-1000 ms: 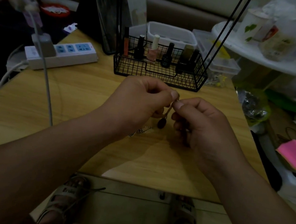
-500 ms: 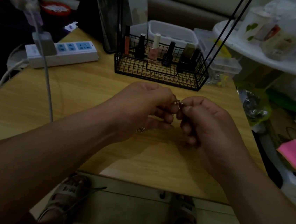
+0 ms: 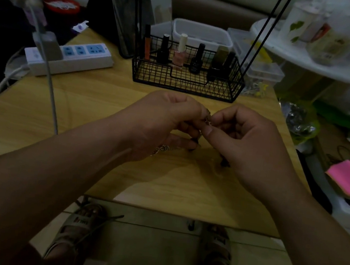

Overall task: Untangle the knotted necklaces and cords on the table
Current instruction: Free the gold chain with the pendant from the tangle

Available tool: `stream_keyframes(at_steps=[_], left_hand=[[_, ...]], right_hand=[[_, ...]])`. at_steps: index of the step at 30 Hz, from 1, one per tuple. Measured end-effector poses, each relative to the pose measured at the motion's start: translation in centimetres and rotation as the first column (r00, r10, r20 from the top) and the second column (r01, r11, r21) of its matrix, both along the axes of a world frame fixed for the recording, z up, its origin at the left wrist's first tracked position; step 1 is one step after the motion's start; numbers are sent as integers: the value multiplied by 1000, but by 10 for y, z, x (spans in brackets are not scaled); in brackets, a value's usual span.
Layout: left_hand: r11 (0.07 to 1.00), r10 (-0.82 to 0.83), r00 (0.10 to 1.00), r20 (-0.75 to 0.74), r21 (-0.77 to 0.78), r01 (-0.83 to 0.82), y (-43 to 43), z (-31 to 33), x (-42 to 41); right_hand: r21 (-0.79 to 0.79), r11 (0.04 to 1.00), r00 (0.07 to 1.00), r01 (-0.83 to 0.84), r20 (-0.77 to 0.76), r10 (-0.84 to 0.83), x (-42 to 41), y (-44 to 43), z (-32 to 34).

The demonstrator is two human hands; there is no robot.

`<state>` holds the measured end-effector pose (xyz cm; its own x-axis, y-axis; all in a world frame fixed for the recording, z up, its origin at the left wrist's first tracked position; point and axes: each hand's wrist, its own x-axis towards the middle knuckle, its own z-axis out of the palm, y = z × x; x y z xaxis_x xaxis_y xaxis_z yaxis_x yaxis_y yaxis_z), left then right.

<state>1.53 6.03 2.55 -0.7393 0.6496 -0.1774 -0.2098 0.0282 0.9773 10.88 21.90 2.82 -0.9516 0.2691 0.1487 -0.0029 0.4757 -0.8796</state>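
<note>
L hand (image 3: 161,126) and R hand (image 3: 248,144) meet at centre frame, low over the table (image 3: 85,112), fingertips almost touching. Each pinches a thin chain (image 3: 207,120) btwn thumb and forefinger w/ the other fingers curled in (so neither hand is spread wide, both are narrow and holding the chain). The pinched bit is a small gold-ish tangle, too small to tell how the links cross. More chain shows as a loose heap on the wood just under the L palm, left of centre. A dark cord (image 3: 224,164) end lies on the table, poking out from under the R hand. Another dark bit sits by the L fingertips; can't tell if it joins the cord or the chain.

Upper centre: a black wire basket (image 3: 185,86) on the table, polish bottles (image 3: 180,51) upright along its back, a white tub (image 3: 201,33) behind it. Upper left: a power strip (image 3: 87,58) w/ a plug in its left end, and a grey cable (image 3: 51,89) running down toward the left. A pink pad (image 3: 346,176) lies at the right edge, off the table. Bottom of frame: two feet in sandals (image 3: 80,226) on the floor below the table's near edge.
</note>
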Motion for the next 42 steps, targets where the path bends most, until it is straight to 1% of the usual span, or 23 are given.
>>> stream_keyframes(at_steps=[6, 12, 14, 16, 19, 22, 24, 27, 31, 33, 38, 42], left_hand=[[1000, -4, 1000, -7, 0, 4, 1, 1, -1], [1000, 13, 1000, -22, -17, -14, 1, 0, 1], [1000, 13, 999, -36, -24, -14, 1, 1, 1], [1000, 6, 999, -50, -27, -7, 1, 1, 2], [999, 6, 996, -87, -42, -10, 1, 0, 4], [997, 31, 991, -127, -65, -40, 1, 0, 4], [994, 42, 984, -171, -92, -59, 0, 0, 3], [990, 42, 974, -224, -120, -70, -1, 1, 2], [989, 25, 963, -268, -133, -63, -2, 2, 3], [987, 25, 954, -298, -144, -71, -3, 1, 5], [988, 33, 947, -319, -129, -78, -3, 3, 8], [989, 43, 942, -333, -118, -87, -2, 3, 10]], right_hand=[[32, 999, 1000, 17, -24, -17, -1, -1, 1], [9, 1000, 999, 6, -35, -6, 3, 2, 4], [-80, 997, 999, 18, -27, -20, 3, 2, 1], [-228, 973, 999, 33, -3, -35, 2, 1, -2], [-422, 905, 998, 58, 53, -39, 1, -2, -5], [-527, 847, 996, 74, 80, -37, 0, -2, -5], [-515, 853, 996, 83, 79, -49, -1, -2, -5], [-437, 895, 996, 86, 72, -60, -2, 2, -5], [-294, 956, 999, 13, 40, -1, -4, 7, 1], [-255, 967, 999, -3, 39, 13, -4, 8, 3], [-265, 964, 998, 14, 59, 2, -5, 8, 3], [-322, 945, 996, 53, 84, -27, -6, 5, 4]])
